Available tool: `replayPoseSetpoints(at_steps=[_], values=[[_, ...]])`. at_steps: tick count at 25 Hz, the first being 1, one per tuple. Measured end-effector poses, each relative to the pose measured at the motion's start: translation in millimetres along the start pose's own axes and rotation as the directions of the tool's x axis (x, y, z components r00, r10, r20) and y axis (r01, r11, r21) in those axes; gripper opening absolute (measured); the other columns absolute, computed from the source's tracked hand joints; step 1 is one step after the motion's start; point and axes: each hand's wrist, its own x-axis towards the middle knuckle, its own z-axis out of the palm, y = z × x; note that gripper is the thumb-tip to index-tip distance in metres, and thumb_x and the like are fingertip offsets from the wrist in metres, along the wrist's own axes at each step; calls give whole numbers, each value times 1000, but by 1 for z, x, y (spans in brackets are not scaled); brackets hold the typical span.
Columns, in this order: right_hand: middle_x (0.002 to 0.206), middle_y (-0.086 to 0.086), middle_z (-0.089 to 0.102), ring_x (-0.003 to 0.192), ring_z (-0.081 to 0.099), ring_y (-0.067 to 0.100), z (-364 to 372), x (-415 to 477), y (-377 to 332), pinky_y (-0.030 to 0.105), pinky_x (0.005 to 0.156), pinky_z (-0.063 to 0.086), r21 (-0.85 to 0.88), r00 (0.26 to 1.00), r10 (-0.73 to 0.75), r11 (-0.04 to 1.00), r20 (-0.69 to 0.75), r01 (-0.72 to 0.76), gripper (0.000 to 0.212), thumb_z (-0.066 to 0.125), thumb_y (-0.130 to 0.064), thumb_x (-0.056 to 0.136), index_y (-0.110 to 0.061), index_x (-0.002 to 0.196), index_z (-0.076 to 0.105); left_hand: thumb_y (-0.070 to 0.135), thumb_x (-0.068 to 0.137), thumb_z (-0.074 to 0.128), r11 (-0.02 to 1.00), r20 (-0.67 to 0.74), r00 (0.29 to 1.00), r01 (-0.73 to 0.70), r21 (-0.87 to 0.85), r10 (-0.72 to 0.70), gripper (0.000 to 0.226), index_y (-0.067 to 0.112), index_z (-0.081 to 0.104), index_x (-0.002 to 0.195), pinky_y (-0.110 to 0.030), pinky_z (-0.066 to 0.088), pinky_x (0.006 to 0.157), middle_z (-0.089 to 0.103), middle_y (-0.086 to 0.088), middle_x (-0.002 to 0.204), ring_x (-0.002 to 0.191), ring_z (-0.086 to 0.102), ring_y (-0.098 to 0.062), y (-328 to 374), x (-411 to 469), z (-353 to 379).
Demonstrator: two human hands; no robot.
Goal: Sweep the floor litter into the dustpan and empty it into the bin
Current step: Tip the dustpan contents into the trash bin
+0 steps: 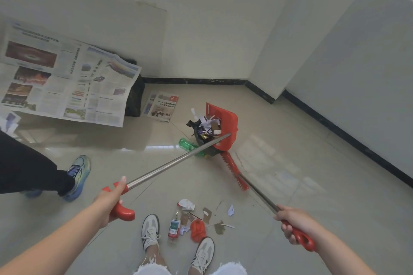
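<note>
A red dustpan sits on the tiled floor ahead, heaped with paper scraps and dark wrappers. My left hand grips the red handle at the end of its long metal pole. A red broom head rests on the floor just right of the pan, and my right hand holds the red grip of its metal pole. A green plastic bottle lies against the pan's mouth. More litter lies near my feet: a glass bottle, a crumpled white paper, a red net and cardboard scraps.
A black bin bag stands by the wall, half covered by a spread newspaper. A folded newspaper lies on the floor beside it. Another person's leg and shoe stand at the left. Walls with black skirting close the corner ahead and right.
</note>
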Motion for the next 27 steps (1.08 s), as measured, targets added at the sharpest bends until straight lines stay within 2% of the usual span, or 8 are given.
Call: replayPoseSetpoints(at_steps=[2,5,8,10,14,16,20,27], values=[[53,4,39,30,36,8,2,0,-1,11,36,27,-7,1000,-9,1000,-5,8,44,48,-2,90,-31,123,46,59,87,59,999,-16,999,33,-21,-33,49,12,48,94,-29,48,59,45,-6,66,60,48,-16,-12,-5,5],[51,4,40,30,37,8,3,3,0,11,36,28,-28,1000,3,1000,-23,-4,55,49,-2,90,-30,137,41,51,98,46,994,-60,996,59,-88,-64,43,13,48,78,-25,40,49,38,-4,60,44,42,-18,-32,-15,19],[51,4,41,29,38,8,4,3,-1,11,35,29,-43,999,9,999,-30,-11,58,48,-2,91,-25,143,38,44,101,42,958,16,987,160,-238,-160,32,20,49,81,-15,40,33,33,0,62,47,34,-12,-40,-24,25],[50,4,41,29,38,8,6,2,-1,11,34,29,-57,999,5,998,-34,-7,57,48,-1,91,-23,142,39,42,102,42,925,66,973,231,-303,-221,31,22,46,79,-15,40,31,33,1,58,47,33,-10,-43,-25,22],[49,4,42,29,38,8,12,0,4,11,33,29,-73,999,18,997,-30,-20,58,48,-2,91,-24,144,36,38,103,42,867,134,950,312,-388,-282,29,23,44,79,-17,42,30,31,6,27,25,35,-3,-53,-25,13],[50,4,42,28,38,8,14,0,6,11,34,29,-78,999,25,997,-33,-28,60,48,-2,91,-25,146,35,35,103,43,845,164,937,349,-406,-308,27,22,45,79,-20,43,28,29,6,26,35,37,-5,-61,-27,11],[48,4,42,28,38,8,18,-1,10,11,35,29,-80,1000,24,996,-18,-25,61,49,-2,91,-25,146,36,29,103,45,807,227,918,393,-441,-324,22,23,47,82,-16,41,29,30,4,26,18,32,-7,-69,-31,5],[52,4,40,30,37,8,25,-10,14,12,33,27,-95,1000,9,995,-1,-9,56,48,-3,91,-26,142,40,21,101,48,753,369,865,487,-444,-342,27,17,41,75,-17,39,27,29,2,28,21,35,-10,-83,-36,-11]])
